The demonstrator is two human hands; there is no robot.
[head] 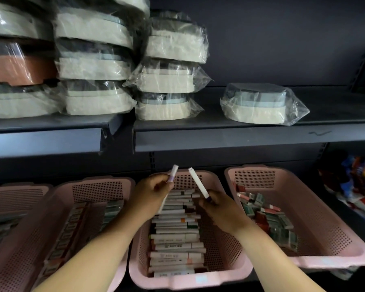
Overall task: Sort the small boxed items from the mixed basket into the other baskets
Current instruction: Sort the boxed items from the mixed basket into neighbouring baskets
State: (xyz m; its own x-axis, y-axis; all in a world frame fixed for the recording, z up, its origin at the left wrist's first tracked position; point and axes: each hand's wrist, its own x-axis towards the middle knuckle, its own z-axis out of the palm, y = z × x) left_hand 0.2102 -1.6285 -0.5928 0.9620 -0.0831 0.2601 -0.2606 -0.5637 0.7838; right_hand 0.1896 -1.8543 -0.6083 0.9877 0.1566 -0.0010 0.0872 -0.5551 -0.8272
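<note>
1. A neat stack of slim white boxes is held in the middle basket [219, 277].
2. Loosely jumbled small boxes, green, red and white, are held in the right basket [333, 258].
3. Rows of boxes are held in the left basket [15, 268]; a further basket [0, 192] is cut off at the far left.
4. One slim box [173, 173] is pinched by the left hand [151, 193] above the middle basket.
5. Another box [198, 183] is gripped by the right hand [222, 209] just beside it, the two tilted apart.
6. Bagged containers [167, 66] are stacked on the shelf [240, 135] above.

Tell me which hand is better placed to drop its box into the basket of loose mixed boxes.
Right. The right hand holds its slim box nearest the right basket, while the left hand sits over the middle basket.
</note>
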